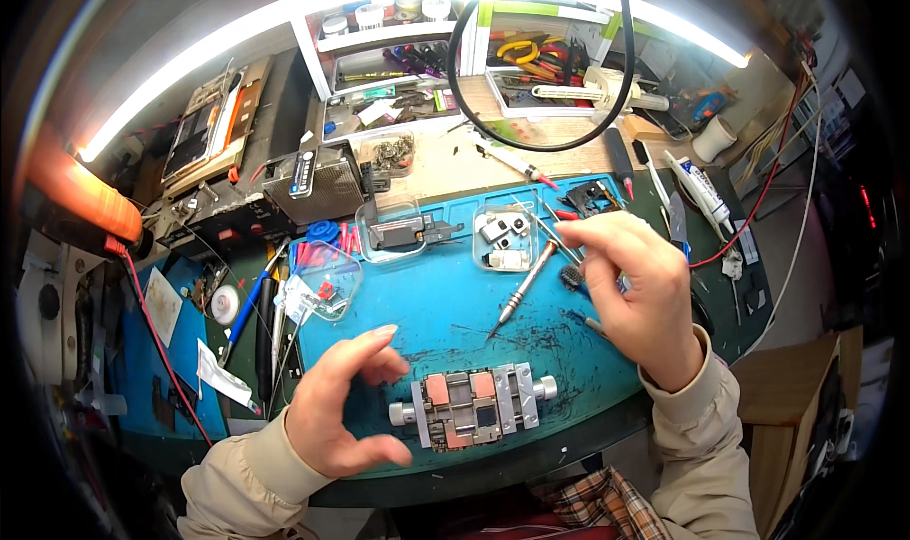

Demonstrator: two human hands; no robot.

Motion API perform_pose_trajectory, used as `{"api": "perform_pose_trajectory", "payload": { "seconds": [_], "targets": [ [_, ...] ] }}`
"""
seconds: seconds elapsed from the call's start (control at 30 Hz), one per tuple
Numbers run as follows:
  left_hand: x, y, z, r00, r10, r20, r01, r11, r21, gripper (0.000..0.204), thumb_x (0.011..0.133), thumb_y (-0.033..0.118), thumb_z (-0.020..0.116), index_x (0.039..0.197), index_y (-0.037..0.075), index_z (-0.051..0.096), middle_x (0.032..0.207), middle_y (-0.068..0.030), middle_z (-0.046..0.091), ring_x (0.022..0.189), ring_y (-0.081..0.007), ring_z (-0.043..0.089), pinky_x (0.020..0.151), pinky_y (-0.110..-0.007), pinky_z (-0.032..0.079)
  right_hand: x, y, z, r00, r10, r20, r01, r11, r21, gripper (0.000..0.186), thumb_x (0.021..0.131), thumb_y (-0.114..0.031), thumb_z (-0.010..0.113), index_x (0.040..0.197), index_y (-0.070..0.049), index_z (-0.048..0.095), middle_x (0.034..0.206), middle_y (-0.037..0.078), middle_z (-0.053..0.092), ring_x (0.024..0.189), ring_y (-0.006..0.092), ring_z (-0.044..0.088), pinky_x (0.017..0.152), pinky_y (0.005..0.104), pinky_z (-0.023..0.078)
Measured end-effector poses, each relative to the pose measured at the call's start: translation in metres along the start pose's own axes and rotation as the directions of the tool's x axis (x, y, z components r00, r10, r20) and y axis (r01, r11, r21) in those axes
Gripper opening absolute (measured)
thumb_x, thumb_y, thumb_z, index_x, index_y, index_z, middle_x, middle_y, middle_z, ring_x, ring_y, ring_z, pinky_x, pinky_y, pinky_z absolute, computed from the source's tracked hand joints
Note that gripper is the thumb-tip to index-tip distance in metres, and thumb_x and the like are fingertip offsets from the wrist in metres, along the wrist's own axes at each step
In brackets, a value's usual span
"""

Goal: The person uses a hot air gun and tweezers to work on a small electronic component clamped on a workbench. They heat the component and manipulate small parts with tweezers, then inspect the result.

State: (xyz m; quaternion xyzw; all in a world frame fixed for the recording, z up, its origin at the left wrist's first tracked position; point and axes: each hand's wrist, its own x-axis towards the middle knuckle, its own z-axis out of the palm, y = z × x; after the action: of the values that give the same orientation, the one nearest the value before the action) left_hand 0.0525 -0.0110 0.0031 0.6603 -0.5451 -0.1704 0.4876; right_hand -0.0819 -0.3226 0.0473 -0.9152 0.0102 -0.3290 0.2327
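A metal clamp holder lies at the front of the blue mat. Clamped between its jaws is a small circuit board with copper-coloured patches and a dark chip. My left hand is open just left of the holder, thumb and fingers spread around its left knob without visible contact. Farther right and higher, my right hand has thumb and index finger bent together at thin metal tweezers; the exact contact is partly hidden. A pen-like screwdriver lies left of that hand.
Clear boxes hold small camera modules and red bits. A black part rests on another box. Behind stand a silver power unit and tool drawers. A black cable loop hangs overhead; an orange-lit lamp is left.
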Motion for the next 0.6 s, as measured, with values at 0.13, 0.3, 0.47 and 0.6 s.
{"api": "perform_pose_trajectory", "payload": {
  "seconds": [0.13, 0.3, 0.47, 0.6],
  "targets": [
    [0.008, 0.012, 0.002, 0.988, 0.057, 0.144, -0.082, 0.982, 0.173, 0.125, 0.065, 0.053, 0.098, 0.159, 0.000, 0.034, 0.128, -0.0166, 0.065, 0.112, -0.0331, 0.063, 0.096, -0.044, 0.051, -0.004, -0.005, 0.005, 0.995, 0.045, 0.092, -0.052, 0.996, 0.077, 0.026, 0.086, 0.008, 0.066, 0.108, -0.002, 0.076, 0.094, 0.012, 0.074, 0.077, 0.0271, 0.072, 0.068, 0.0348, 0.057],
    [0.007, 0.010, 0.004, 0.978, 0.079, 0.194, -0.128, 0.958, 0.255, 0.112, 0.071, 0.035, 0.097, 0.158, 0.000, 0.036, 0.131, -0.0180, 0.064, 0.114, -0.0346, 0.064, 0.095, -0.044, 0.047, -0.006, -0.006, 0.008, 0.994, 0.045, 0.101, -0.052, 0.996, 0.075, 0.025, 0.088, 0.005, 0.068, 0.110, -0.003, 0.076, 0.092, 0.012, 0.075, 0.075, 0.0283, 0.073, 0.067, 0.0349, 0.058],
    [0.005, 0.009, 0.005, 0.978, 0.067, 0.198, -0.120, 0.955, 0.273, 0.106, 0.071, 0.025, 0.096, 0.157, 0.000, 0.038, 0.131, -0.0180, 0.064, 0.113, -0.0348, 0.064, 0.095, -0.044, 0.048, -0.010, -0.009, 0.011, 0.982, 0.044, 0.184, -0.057, 0.996, 0.070, 0.024, 0.090, 0.000, 0.071, 0.112, -0.005, 0.077, 0.090, 0.011, 0.075, 0.073, 0.0279, 0.072, 0.063, 0.0359, 0.057],
    [0.008, 0.016, 0.006, 0.988, -0.012, 0.156, -0.040, 0.945, 0.325, 0.101, 0.066, 0.022, 0.099, 0.150, 0.003, 0.047, 0.122, -0.0164, 0.063, 0.107, -0.0334, 0.062, 0.094, -0.043, 0.050, -0.012, -0.006, 0.016, 0.980, -0.074, 0.186, 0.068, 0.997, 0.037, 0.021, 0.090, -0.003, 0.073, 0.111, -0.006, 0.075, 0.086, 0.010, 0.073, 0.072, 0.0268, 0.072, 0.061, 0.0363, 0.056]
  ]
}}
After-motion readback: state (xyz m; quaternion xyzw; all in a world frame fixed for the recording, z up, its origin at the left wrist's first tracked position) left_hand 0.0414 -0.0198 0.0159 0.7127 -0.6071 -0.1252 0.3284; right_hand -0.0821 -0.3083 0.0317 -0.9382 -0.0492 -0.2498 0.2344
